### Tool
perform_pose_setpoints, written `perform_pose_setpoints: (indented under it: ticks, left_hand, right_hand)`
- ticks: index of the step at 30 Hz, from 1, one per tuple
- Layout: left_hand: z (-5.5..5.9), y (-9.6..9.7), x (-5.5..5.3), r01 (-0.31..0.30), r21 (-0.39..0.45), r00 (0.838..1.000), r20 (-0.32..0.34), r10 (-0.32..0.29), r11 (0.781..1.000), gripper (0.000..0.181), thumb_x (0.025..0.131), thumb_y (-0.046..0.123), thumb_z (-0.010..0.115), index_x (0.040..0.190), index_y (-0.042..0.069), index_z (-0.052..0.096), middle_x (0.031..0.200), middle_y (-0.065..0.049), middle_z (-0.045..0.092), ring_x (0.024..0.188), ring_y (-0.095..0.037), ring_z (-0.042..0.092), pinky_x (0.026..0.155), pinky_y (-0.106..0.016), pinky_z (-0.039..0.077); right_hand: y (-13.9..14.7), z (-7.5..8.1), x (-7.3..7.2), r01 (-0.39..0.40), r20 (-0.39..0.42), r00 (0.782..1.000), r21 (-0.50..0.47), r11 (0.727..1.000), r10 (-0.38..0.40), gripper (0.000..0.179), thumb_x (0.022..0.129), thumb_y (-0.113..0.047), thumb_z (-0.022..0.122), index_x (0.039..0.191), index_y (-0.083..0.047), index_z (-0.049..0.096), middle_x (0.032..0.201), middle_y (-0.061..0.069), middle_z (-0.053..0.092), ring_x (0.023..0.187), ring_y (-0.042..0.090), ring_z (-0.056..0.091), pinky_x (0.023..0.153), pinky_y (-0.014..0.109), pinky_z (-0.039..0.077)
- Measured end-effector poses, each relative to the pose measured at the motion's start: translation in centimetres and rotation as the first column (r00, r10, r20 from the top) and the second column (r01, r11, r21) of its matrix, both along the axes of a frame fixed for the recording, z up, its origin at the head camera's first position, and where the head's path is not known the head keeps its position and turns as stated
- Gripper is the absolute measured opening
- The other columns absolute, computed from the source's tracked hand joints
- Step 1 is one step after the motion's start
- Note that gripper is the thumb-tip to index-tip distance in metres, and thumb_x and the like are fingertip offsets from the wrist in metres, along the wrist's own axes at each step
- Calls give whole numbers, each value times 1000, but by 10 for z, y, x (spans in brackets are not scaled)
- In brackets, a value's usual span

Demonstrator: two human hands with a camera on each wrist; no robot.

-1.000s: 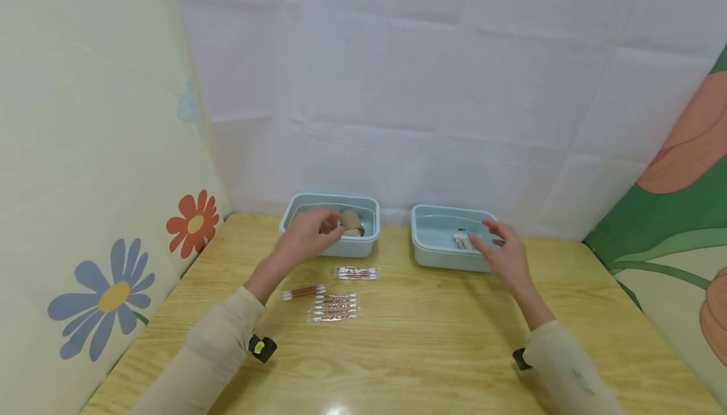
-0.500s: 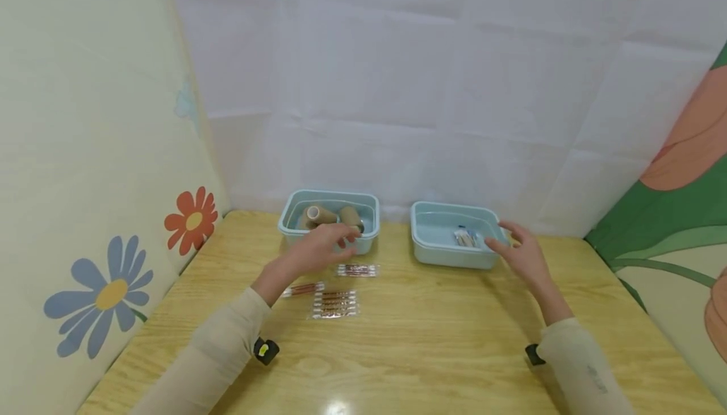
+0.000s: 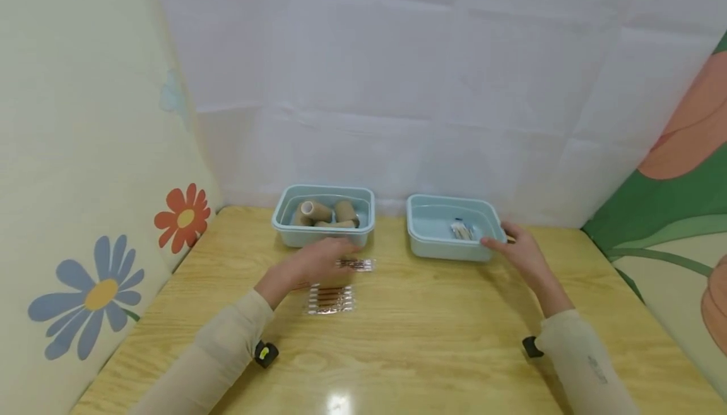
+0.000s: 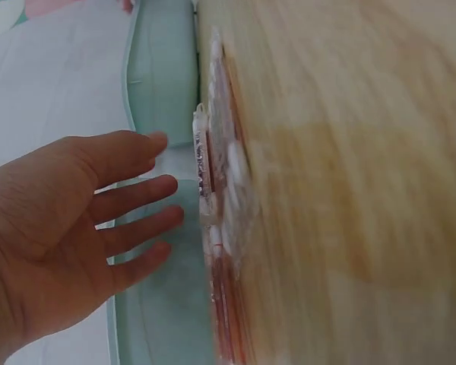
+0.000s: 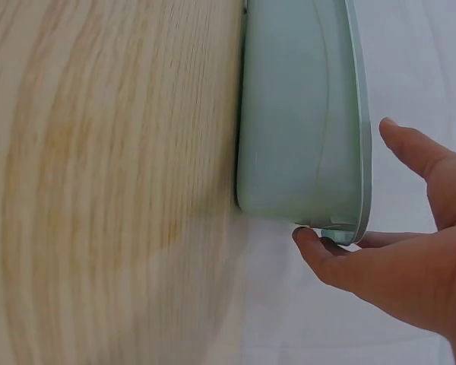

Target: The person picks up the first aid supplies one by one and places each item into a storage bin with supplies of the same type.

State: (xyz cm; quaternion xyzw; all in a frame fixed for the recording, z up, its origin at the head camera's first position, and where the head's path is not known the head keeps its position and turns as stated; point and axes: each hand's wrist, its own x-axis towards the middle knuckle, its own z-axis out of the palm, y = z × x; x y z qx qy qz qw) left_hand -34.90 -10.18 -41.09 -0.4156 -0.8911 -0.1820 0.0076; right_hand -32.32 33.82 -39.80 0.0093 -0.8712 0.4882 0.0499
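Observation:
My left hand (image 3: 318, 261) hovers low over the packets in front of the left bin, fingers extended and holding nothing. Close by its fingertips lies a clear packet of reddish-brown cotton swabs (image 3: 363, 265), partly covered by the hand in the head view. A wider swab packet (image 3: 332, 301) lies nearer to me; a third is mostly hidden behind the hand. My right hand (image 3: 525, 256) is at the right end of the right light-blue bin (image 3: 449, 248). In the right wrist view its fingers (image 5: 327, 262) touch the bin's end under the rim, while the thumb stands apart.
The left light-blue bin (image 3: 318, 236) holds several tan rolls (image 3: 344, 211). Inside the right bin lies a small bundle of white sticks in clear wrap (image 3: 461, 231). A white cloth wall (image 3: 341, 87) rises directly behind both bins on the wooden table (image 3: 420, 339).
My left hand has moved from over the left bin down toward the packets, uncovering the rolls. My right hand has shifted right from above the right bin's interior to its end rim.

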Motion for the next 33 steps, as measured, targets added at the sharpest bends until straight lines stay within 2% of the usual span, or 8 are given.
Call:
perform_pose_setpoints:
  ticks: [2, 4, 7, 11, 15, 20, 26, 33]
  left_hand:
    - [-2, -1, 1, -8, -50, 1000, -12, 7, 999, 49, 97, 16, 72, 141, 0, 58, 132, -17, 62, 121, -32, 58, 103, -47, 46]
    - [-4, -1, 1, -13, -64, 999, -30, 11, 998, 49, 94, 13, 73, 139, -1, 59, 129, -17, 63, 118, -33, 59, 101, -47, 47]
    - [-5, -1, 0, -37, -75, 998, -46, 33, 997, 49, 92, 9, 75, 137, -1, 60, 127, -17, 64, 117, -34, 60, 101, -48, 47]
    - [-5, -1, 0, -56, -65, 998, -34, 54, 996, 46, 89, 4, 76, 133, -1, 63, 120, -16, 65, 111, -32, 62, 98, -47, 49]
    - [-7, 0, -1, -55, -87, 998, -25, 53, 995, 39, 89, 4, 76, 127, 0, 67, 111, -12, 65, 102, -28, 62, 91, -45, 52]
    - [-9, 3, -2, -47, -121, 999, -32, 44, 992, 36, 91, 10, 75, 126, 3, 69, 106, -8, 65, 99, -26, 62, 89, -44, 52]
    - [-12, 3, -3, -60, -106, 998, -26, 58, 993, 33, 91, 8, 75, 124, 5, 71, 101, -4, 65, 93, -21, 61, 84, -41, 52]
    - [-12, 3, -1, -69, -86, 997, -23, 67, 994, 33, 91, 2, 73, 124, 4, 71, 103, -5, 65, 95, -23, 62, 84, -42, 52]
  right_hand:
    - [0, 0, 0, -5, 17, 1000, 6, 1000, 5, 75, 98, -26, 73, 153, 8, 35, 155, 29, 36, 137, 47, 40, 110, 58, 36]
    - [0, -1, 0, -2, 29, 1000, 1, 1000, 2, 78, 97, -25, 73, 154, 9, 31, 156, 29, 34, 137, 47, 39, 110, 57, 36]
    - [0, -2, 0, 14, 35, 999, -13, 1000, -13, 78, 97, -24, 73, 154, 9, 31, 156, 29, 34, 136, 45, 40, 110, 56, 36]
    - [-1, -3, -1, 29, 28, 999, -37, 999, -28, 76, 96, -22, 74, 153, 9, 34, 155, 28, 37, 133, 40, 43, 110, 52, 37]
    - [-2, -2, -2, 32, 20, 999, -55, 998, -30, 77, 95, -24, 75, 153, 9, 35, 154, 28, 39, 131, 39, 46, 109, 51, 38]
    - [-3, -3, -3, 38, 19, 999, -60, 997, -37, 77, 96, -22, 75, 153, 10, 34, 153, 29, 39, 129, 41, 47, 108, 51, 39]
    - [-3, -5, -5, 43, 9, 999, -63, 997, -42, 74, 95, -18, 74, 151, 10, 36, 152, 30, 40, 128, 41, 48, 108, 50, 39]
    - [-3, -6, -5, 42, -2, 999, -48, 998, -42, 73, 95, -19, 75, 150, 10, 38, 152, 31, 40, 133, 41, 44, 111, 52, 36]
